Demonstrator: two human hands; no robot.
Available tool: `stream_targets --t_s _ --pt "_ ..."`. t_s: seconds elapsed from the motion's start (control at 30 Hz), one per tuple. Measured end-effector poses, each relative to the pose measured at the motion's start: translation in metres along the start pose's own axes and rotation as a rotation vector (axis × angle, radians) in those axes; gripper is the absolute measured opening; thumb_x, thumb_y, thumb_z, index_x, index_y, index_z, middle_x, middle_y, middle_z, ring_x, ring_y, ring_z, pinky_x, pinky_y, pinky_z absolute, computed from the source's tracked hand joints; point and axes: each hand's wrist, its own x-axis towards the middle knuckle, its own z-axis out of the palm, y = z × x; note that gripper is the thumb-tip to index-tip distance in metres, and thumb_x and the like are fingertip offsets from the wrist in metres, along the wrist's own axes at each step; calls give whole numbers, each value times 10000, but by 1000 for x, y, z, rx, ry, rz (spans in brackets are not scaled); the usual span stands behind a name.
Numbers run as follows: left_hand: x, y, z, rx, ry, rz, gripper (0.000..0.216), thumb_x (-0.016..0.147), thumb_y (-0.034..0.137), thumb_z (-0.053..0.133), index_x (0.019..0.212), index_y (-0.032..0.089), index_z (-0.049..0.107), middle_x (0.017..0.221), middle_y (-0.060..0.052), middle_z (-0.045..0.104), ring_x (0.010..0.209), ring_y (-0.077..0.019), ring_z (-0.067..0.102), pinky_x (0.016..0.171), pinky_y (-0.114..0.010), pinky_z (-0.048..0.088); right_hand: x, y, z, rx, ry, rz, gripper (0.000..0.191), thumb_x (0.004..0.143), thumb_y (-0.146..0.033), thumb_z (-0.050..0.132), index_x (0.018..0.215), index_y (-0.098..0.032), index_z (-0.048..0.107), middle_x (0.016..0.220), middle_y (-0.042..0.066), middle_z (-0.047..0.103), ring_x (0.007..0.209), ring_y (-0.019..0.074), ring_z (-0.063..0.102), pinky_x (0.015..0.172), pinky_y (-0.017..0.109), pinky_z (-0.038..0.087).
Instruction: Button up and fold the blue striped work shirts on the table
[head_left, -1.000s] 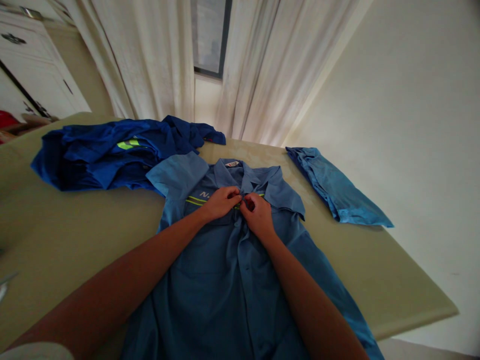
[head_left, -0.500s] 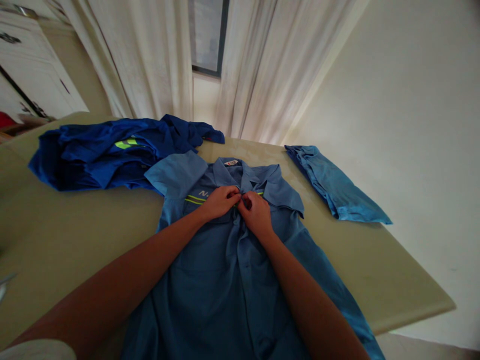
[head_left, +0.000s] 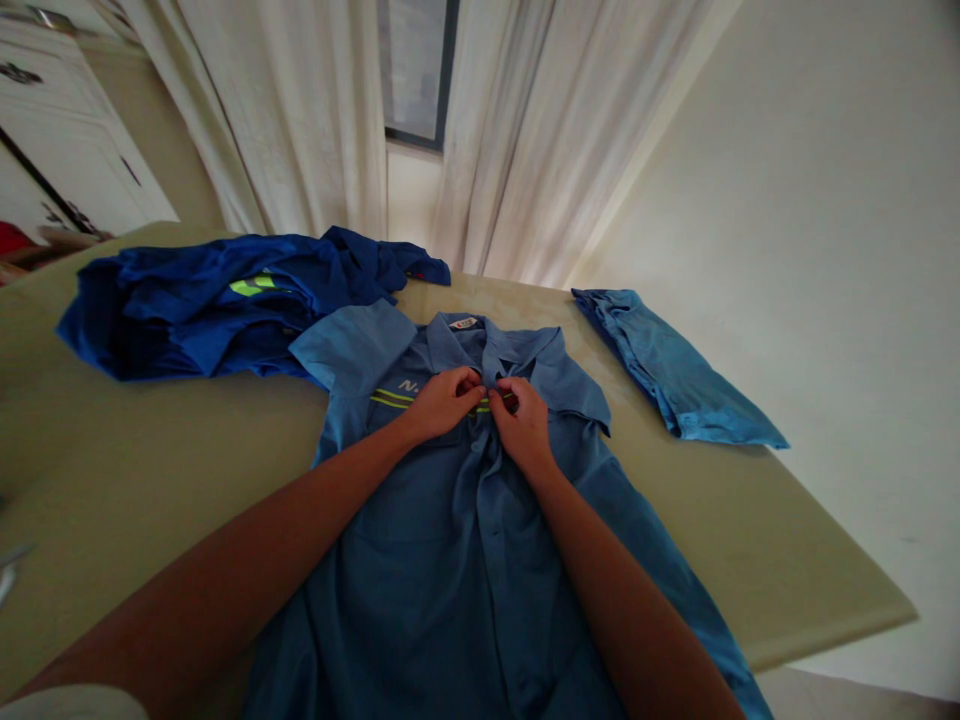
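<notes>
A blue work shirt (head_left: pixel 420 560) with a collar and yellow-green stripes lies front up, its collar pointing away from me. My left hand (head_left: pixel 447 402) pinches the front placket just below the collar. Close beside it on the right, my right hand (head_left: pixel 521 418) grips the placket's other side between thumb and fingers. The fingertips of both hands almost meet over the shirt's opening. Whatever button or buttonhole lies between them is too small to make out. Below the hands the placket runs down, bunched at its upper part.
A crumpled dark blue garment (head_left: pixel 180 300) with a yellow-green patch lies at the back left of the table (head_left: pixel 187 470). A folded lighter blue garment (head_left: pixel 675 375) rests near the right edge. Behind are curtains (head_left: pixel 300 110), a white cabinet (head_left: pixel 67 130) and a wall (head_left: pixel 825 250).
My right hand has shifted slightly to the right, with a little more of the stripe showing between the hands. My left hand has hardly moved and keeps its pinch.
</notes>
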Motion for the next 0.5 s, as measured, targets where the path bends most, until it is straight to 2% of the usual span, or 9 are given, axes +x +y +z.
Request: stream_targets --t_s 0.23,0.5 --pt "-3 5 -4 -10 13 58 173 878 325 603 781 182 624 688 33 613 652 -133 553 611 -252 396 0 0 2 -27 0 26 152 849 -326 580 878 -198 655 806 40 680 691 188 600 649 307 466" --pt "-5 6 -1 67 16 63 174 867 339 648 835 170 676 718 1 669 668 -149 596 626 -262 420 1 1 1 -58 3 13 116 824 -303 571 856 -201 618 805 32 638 687 181 571 651 304 447"
